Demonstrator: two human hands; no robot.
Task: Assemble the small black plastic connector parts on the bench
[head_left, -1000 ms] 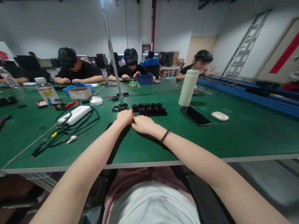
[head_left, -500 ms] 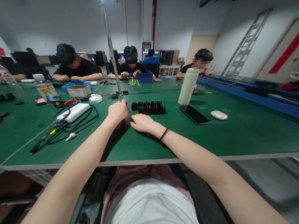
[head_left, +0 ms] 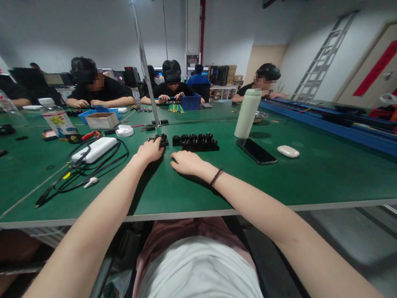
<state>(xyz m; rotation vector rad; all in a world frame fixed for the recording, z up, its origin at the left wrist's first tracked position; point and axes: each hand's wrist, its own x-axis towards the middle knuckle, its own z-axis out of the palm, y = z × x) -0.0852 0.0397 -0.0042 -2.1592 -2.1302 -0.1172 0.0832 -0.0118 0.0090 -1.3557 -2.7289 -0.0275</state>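
Note:
My left hand point(head_left: 150, 150) reaches forward across the green table point(head_left: 203, 194). Its fingers are bent round a small black part point(head_left: 163, 140) lying near the foot of the metal pole; the fingertips are partly hidden. Just right of it stand several small black parts point(head_left: 197, 142) in close rows, their details too small to make out. Nearer to me, my right hand point(head_left: 188, 162) rests palm down on the tabletop, fingers loosely bent and thumb apart, with no object visible in it. A dark band circles that wrist.
Left lie a white power bank point(head_left: 94, 150) with black cables, an earbud point(head_left: 91, 182) and a labelled bottle point(head_left: 58, 119). A metal pole point(head_left: 146, 64) rises ahead. Right are a pale green flask point(head_left: 247, 113), a phone point(head_left: 256, 151) and a white case point(head_left: 288, 151). Several people work opposite.
My left hand has lowered and shifted left, away from my right hand, and the black part under its fingers now shows. My right hand has stayed almost in place.

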